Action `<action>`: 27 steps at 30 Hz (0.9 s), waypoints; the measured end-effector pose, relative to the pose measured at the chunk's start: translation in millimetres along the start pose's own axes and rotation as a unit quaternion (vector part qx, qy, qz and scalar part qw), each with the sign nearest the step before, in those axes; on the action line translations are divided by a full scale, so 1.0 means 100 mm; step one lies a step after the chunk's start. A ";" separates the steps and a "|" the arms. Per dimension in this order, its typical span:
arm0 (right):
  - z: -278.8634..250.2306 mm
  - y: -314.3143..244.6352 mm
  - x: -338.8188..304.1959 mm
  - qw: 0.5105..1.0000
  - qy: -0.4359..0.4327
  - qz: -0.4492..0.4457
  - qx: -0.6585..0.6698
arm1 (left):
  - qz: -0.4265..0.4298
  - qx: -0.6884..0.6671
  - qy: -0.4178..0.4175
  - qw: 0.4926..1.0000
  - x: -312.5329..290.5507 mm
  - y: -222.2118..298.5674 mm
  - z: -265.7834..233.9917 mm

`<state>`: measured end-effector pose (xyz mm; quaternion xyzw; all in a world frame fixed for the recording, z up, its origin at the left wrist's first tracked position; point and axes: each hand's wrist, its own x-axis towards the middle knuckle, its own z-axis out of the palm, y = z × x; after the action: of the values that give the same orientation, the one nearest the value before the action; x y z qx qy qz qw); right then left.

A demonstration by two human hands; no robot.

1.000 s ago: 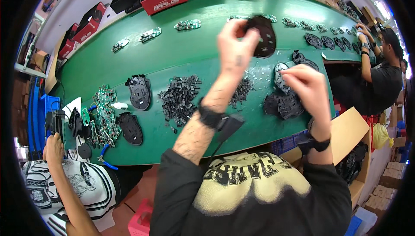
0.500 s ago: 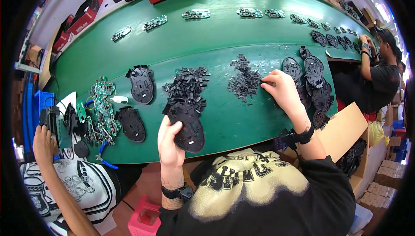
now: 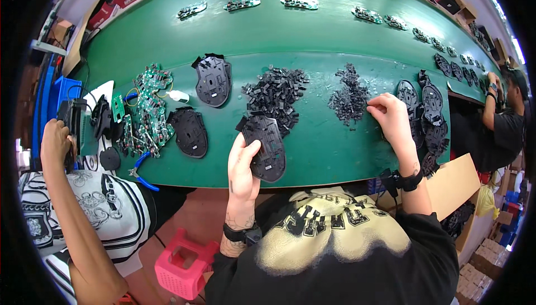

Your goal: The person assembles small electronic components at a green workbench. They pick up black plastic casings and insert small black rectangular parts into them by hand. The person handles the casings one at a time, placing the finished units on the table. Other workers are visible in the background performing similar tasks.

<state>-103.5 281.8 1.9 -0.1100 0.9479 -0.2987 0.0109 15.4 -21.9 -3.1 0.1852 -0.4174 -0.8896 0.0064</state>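
Observation:
My left hand (image 3: 241, 165) is closed round the lower left side of a black computer mouse base shell (image 3: 268, 151), held tilted above the table's near edge. The thumb lies on the shell's inner face. Just beyond it is a heap of small black rectangular parts (image 3: 276, 93). At the right edge of a second heap of finer black pieces (image 3: 349, 95), my right hand (image 3: 393, 120) is closed, thumb and forefinger pinched together. Whatever is between those fingertips is too small to make out. Several overlapping black shells (image 3: 432, 104) lie right of that hand.
Two more shells (image 3: 214, 81) lie left, near piled green circuit boards (image 3: 151, 109) and blue-handled pliers (image 3: 144, 172). Circuit boards (image 3: 300, 2) line the far side. A co-worker's arm (image 3: 72, 204) is at left; another person (image 3: 499, 120) works far right. A cardboard box (image 3: 455, 185) stands near right.
The whole view has shifted, so the table and both hands appear farther right and higher. My left hand keeps its hold on the shell; my right hand stays beside the fine heap.

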 end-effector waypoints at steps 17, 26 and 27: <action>0.44 -1.12 -0.20 0.824 -0.203 0.048 0.527 | 0.077 0.141 -0.047 0.986 0.13 0.07 0.24; 0.47 -1.11 -0.17 0.919 -0.146 -0.146 0.336 | 0.074 0.136 -0.058 0.986 0.14 0.04 0.23; 0.49 -1.10 -0.17 0.919 -0.143 -0.143 0.338 | 0.073 0.139 -0.057 0.986 0.14 0.04 0.24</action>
<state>-60.4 170.4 23.9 -0.2760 0.7528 -0.5811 0.1397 -6.0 -9.4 9.2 0.1021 -0.5491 -0.8292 0.0211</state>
